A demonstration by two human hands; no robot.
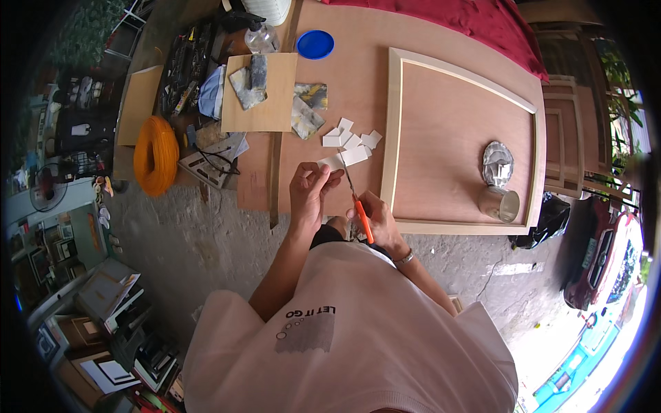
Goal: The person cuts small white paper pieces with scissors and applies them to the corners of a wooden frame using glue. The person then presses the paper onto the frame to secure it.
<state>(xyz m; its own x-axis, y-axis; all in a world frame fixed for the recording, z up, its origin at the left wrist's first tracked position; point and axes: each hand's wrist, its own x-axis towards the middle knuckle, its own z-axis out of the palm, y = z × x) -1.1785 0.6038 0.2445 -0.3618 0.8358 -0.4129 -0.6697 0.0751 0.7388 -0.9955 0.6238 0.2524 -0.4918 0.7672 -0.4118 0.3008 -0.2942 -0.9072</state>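
Evidently, we are at a cutting step: our right hand has its grip closed around the orange handle of the scissors, and our left hand pinches a white strip between thumb and fingers, just left of the blades. The strip sits above the near part of the wooden surface, in front of our body, with a loose cluster of white pieces lying just beyond it. Another white piece shows right at the far side of the blades, and we cannot tell whether it is joined to the strip or already apart; nor can we make out how far the blades are parted. To our right, the pale wooden frame lies flat, with a metal can and a crumpled silvery dish inside its outline, both well apart from the cutting. As we judge it, the next move calls for a steady left pinch, the strip square to the blades, our left fingertips clear of the cutting line, and an even squeeze from the right so that the thin piece does not twist or slip.
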